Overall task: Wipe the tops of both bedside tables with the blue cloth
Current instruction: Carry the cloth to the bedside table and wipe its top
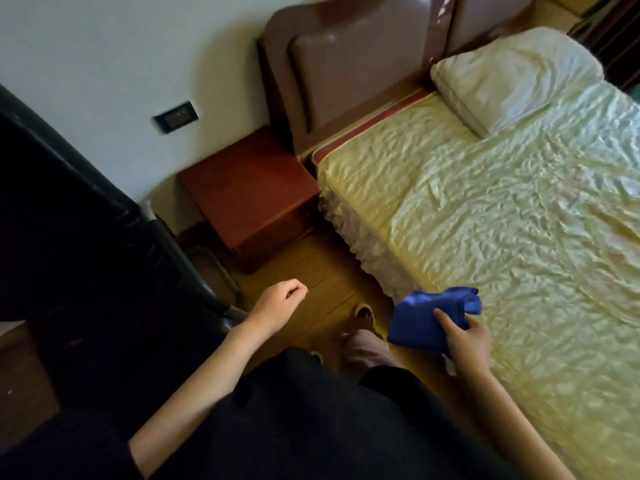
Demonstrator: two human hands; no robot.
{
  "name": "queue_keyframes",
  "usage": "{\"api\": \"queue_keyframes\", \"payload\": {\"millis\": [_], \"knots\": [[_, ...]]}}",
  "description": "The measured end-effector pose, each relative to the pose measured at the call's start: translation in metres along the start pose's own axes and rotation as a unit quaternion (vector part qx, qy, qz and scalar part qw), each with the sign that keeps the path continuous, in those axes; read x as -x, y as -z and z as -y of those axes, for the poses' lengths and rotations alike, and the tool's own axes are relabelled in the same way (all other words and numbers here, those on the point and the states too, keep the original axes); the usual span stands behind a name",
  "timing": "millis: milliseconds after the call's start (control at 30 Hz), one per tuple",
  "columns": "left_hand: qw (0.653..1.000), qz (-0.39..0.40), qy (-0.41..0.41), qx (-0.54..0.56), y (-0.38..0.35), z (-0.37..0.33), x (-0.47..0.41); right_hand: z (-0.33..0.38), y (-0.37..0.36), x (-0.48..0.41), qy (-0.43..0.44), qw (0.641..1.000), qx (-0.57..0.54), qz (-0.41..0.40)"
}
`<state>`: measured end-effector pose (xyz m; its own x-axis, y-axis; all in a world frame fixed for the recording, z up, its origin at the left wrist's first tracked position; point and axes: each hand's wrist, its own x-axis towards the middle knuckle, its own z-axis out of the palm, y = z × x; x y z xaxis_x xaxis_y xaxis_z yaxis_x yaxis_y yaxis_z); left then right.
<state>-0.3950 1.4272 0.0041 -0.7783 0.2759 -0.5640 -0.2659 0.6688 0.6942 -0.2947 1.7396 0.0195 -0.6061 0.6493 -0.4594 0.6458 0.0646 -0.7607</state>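
Bare red-brown wooden bedside surface [247, 188] far left — right hand [467, 341] grip closed on bunched blue cloth [429, 318]; left hand [280, 303] loosely curled, empty — flatten cloth before wiping.

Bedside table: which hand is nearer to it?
Left. The left hand hangs empty just below the bedside table; the right hand, holding the blue cloth, is farther right by the bed.

Bare bedside table [242, 188] top between black chair [86, 220] and bed [485, 209]

Blue cloth [429, 320] in right hand [467, 341], bedside
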Motion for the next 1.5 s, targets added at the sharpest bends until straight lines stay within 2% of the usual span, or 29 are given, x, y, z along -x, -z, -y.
{"api": "queue_keyframes", "payload": {"millis": [133,267,533,667,900,967,1067,1167,1233,1400,1467,1500], "knots": [[0.995,-0.050,0.067,0.049,-0.004,-0.012,-0.039,0.040,-0.018,-0.086,0.023,0.997,0.045,0.065],[0.969,-0.145,0.152,0.133,-0.009,-0.024,-0.066,0.091,-0.055,-0.161,0.045,0.982,0.090,0.157],[0.910,-0.253,0.253,0.210,0.002,-0.027,-0.090,0.199,-0.163,-0.225,0.154,0.914,0.211,0.311],[0.895,-0.301,0.272,0.187,0.021,-0.017,-0.121,0.229,-0.232,-0.238,0.217,0.885,0.223,0.347],[0.864,-0.386,0.281,0.161,0.062,0.058,-0.230,0.223,-0.383,-0.278,0.241,0.874,0.173,0.384],[0.866,-0.393,0.271,0.148,0.070,0.091,-0.268,0.214,-0.429,-0.288,0.235,0.871,0.153,0.403],[0.883,-0.391,0.253,0.060,0.082,0.146,-0.327,0.192,-0.491,-0.307,0.222,0.867,0.105,0.433],[0.888,-0.386,0.237,-0.074,0.091,0.194,-0.380,0.158,-0.537,-0.335,0.216,0.873,0.092,0.428],[0.893,-0.356,0.228,-0.156,0.089,0.221,-0.405,0.130,-0.557,-0.354,0.210,0.882,0.113,0.406],[0.908,-0.288,0.210,-0.220,0.065,0.256,-0.424,0.102,-0.559,-0.377,0.208,0.906,0.227,0.289],[0.910,-0.288,0.203,-0.217,0.067,0.259,-0.421,0.106,-0.549,-0.376,0.286,0.885,0.287,0.229],[0.911,-0.289,0.203,-0.215,0.071,0.260,-0.421,0.106,-0.547,-0.376,0.364,0.850,0.325,0.199]]}}
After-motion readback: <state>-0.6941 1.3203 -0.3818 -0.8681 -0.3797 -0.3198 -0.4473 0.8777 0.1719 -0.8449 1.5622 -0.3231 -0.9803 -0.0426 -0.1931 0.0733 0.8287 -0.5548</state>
